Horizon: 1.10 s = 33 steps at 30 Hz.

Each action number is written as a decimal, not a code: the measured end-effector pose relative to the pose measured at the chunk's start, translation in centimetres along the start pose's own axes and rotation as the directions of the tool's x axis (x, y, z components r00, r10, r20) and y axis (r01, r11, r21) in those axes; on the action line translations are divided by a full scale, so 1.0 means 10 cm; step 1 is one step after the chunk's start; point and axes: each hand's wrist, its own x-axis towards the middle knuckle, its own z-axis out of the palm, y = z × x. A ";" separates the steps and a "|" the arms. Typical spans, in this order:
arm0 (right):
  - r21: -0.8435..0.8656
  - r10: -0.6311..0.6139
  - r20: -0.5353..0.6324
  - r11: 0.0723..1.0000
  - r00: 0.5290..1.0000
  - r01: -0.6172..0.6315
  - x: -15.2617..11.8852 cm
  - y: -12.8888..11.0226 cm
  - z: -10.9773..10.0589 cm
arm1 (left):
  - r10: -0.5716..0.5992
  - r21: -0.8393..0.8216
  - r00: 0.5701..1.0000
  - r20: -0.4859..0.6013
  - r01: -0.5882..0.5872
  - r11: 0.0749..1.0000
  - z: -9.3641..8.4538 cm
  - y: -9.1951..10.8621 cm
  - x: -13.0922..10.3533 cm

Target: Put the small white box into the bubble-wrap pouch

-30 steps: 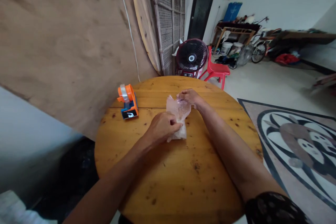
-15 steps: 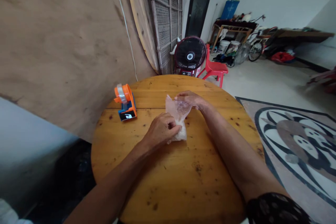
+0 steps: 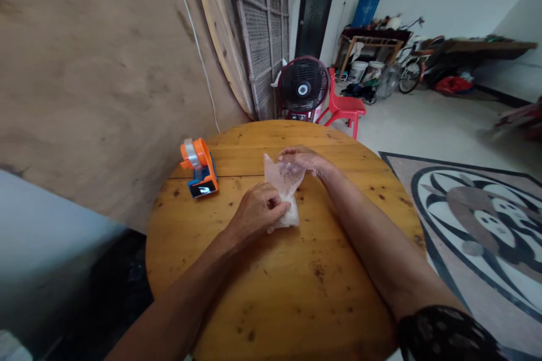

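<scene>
A clear plastic bag point(image 3: 290, 214) with something whitish in its lower part lies on the round wooden table point(image 3: 271, 299). My left hand point(image 3: 259, 207) is closed on the left side of the bag, thumb and fingers pinched around its middle. Behind the bag's loose upper part, my right hand point(image 3: 304, 158) has its fingers bent against the film; the fingertips are partly hidden by the plastic. An orange and blue tape dispenser point(image 3: 202, 172) with a roll of clear tape stands left of the hands.
Beyond the table's far edge stand a dark round fan point(image 3: 302, 89) and a red plastic chair point(image 3: 346, 105). A brown wall point(image 3: 105, 67) rises on the left. Farther back are a cluttered wooden stand point(image 3: 372, 42) and a bicycle point(image 3: 410, 76).
The view has shifted slightly. Both hands keep nearly the same place on the bag, and its upper part has changed shape a little.
</scene>
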 end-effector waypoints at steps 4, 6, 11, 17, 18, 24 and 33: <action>-0.052 -0.028 -0.076 0.998 0.997 0.024 0.00 0.00 0.04 | 0.019 0.004 1.000 0.007 -0.019 1.000 0.00 0.00 0.00; -0.089 -0.028 -0.093 0.996 0.995 0.020 0.00 0.00 0.06 | 0.020 0.004 1.000 0.010 -0.020 1.000 -0.01 0.00 0.00; -0.110 -0.061 -0.152 0.993 0.986 0.045 0.04 0.01 0.10 | 0.011 0.002 1.000 0.018 -0.012 1.000 -0.02 0.01 0.00; -0.012 -0.035 -0.201 0.999 0.979 0.033 0.06 0.04 0.10 | -0.002 -0.018 1.000 0.021 0.002 1.000 -0.02 0.02 0.00; 0.001 -0.035 -0.208 0.999 0.978 0.036 0.06 0.04 0.10 | -0.003 -0.019 1.000 0.022 0.003 1.000 -0.02 0.01 0.00; 0.036 -0.055 -0.241 0.997 0.969 0.066 0.09 0.06 0.08 | 0.001 -0.013 1.000 0.016 -0.001 1.000 -0.01 0.00 -0.01; 0.112 -0.061 -0.214 0.990 0.975 0.086 0.07 0.06 0.04 | -0.007 -0.016 1.000 0.015 0.008 1.000 -0.02 0.02 -0.02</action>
